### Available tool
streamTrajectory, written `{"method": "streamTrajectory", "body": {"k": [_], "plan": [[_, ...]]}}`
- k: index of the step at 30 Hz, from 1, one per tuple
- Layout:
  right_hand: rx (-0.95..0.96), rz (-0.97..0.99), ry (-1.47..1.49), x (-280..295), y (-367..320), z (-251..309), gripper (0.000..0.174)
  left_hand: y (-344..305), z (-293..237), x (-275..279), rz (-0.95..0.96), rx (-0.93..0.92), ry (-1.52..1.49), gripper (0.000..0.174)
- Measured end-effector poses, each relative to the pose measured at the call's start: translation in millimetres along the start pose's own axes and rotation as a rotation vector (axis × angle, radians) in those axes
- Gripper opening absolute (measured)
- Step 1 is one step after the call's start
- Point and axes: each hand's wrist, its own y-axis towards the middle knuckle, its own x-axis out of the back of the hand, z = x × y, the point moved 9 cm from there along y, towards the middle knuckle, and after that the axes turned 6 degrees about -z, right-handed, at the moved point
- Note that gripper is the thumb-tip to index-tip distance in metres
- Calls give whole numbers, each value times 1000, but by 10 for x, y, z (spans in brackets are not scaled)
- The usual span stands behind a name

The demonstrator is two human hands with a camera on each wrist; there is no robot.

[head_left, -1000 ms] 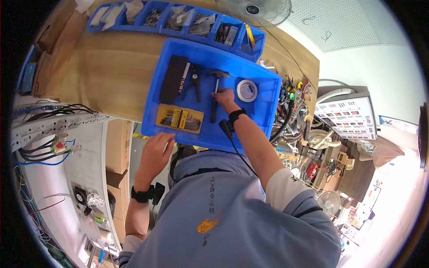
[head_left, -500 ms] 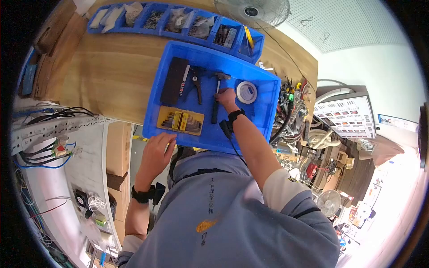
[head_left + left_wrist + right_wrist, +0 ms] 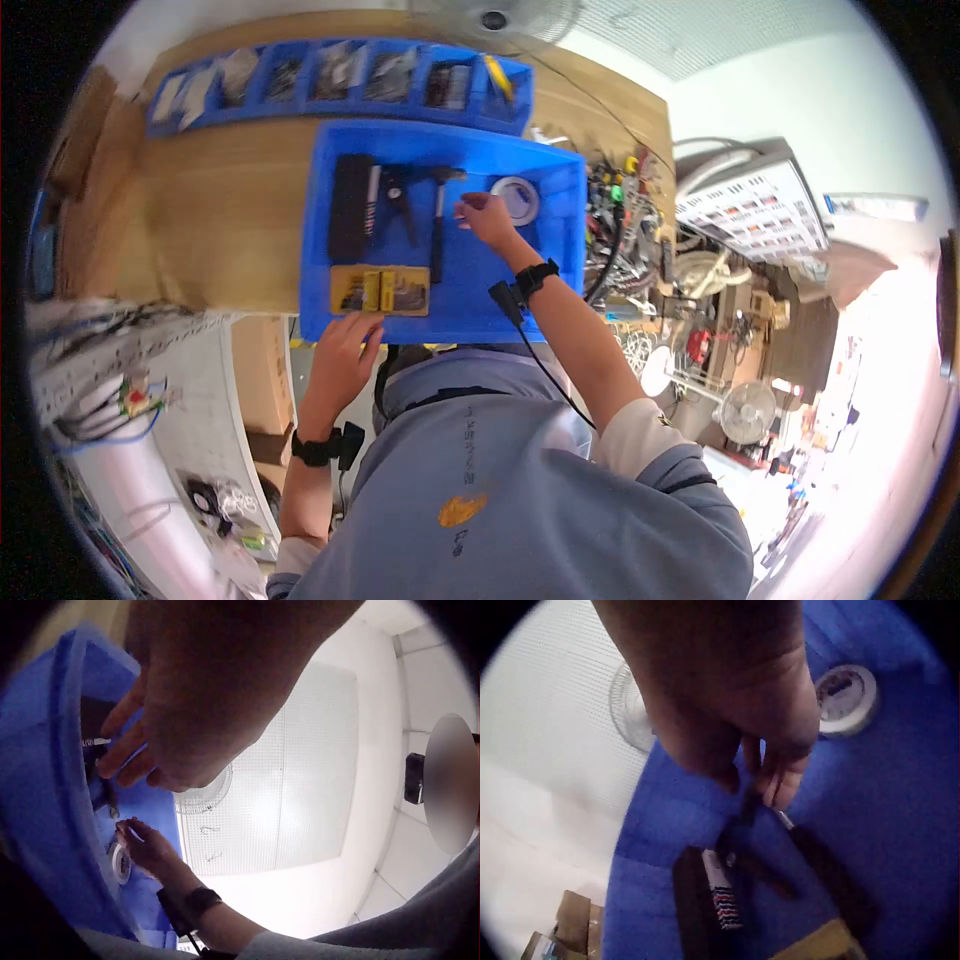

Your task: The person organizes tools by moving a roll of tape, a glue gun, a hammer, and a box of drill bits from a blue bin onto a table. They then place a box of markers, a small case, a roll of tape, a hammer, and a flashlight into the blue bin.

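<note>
In the head view a hammer (image 3: 438,225) lies in a blue bin (image 3: 500,315), its dark handle toward the person. My right hand (image 3: 490,222) hovers just right of it, fingers loosely bent and apart from the handle. A white tape roll (image 3: 515,200) lies behind that hand; the right wrist view also shows the tape roll (image 3: 846,700). My left hand (image 3: 342,360) is at the bin's near-left edge, fingers relaxed, beside a yellow case of hex keys (image 3: 380,290). Whether it touches the rim is unclear. Black-handled pliers (image 3: 398,205) and a dark box (image 3: 350,208) lie left of the hammer.
Behind the bin runs a row of blue compartments (image 3: 340,85) with bags and small parts. Piled tools (image 3: 620,220) lie to its right on the wooden table (image 3: 220,210). A fan (image 3: 495,20) stands at the back, and a printed panel (image 3: 755,215) is on the right.
My right hand has let go of the hammer and moved a little right of its handle. The hammer remains in the bin. The head view has shifted; my left hand stays at the near edge.
</note>
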Motion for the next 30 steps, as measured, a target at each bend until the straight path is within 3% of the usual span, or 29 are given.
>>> {"method": "streamTrajectory", "body": {"k": [4,8,10,14,17,23,26,30], "plan": [[143,52,22,563,-661,855,26,97,-89,-222,66,-44,-13,16],[169,-213,66,1603,-999,1029,21,259,-291,-372,124,-74,19,17],[129,-387,87,2220,-981,720,24,350,-407,-436,108,-92,37,17],[37,-660,-543,3356,-939,-114,41,519,-720,-610,47,-93,67,16],[-80,-479,-721,3535,-996,-522,45,652,-1011,-819,25,-79,88,16],[16,-415,-618,3365,-1120,-642,41,849,-1554,-1440,90,-5,133,17],[70,-389,-380,3440,-1051,-816,38,881,-1779,-1637,141,22,157,17],[127,-388,-156,3649,-1035,-451,39,911,-1942,-1680,73,4,212,16]]}}
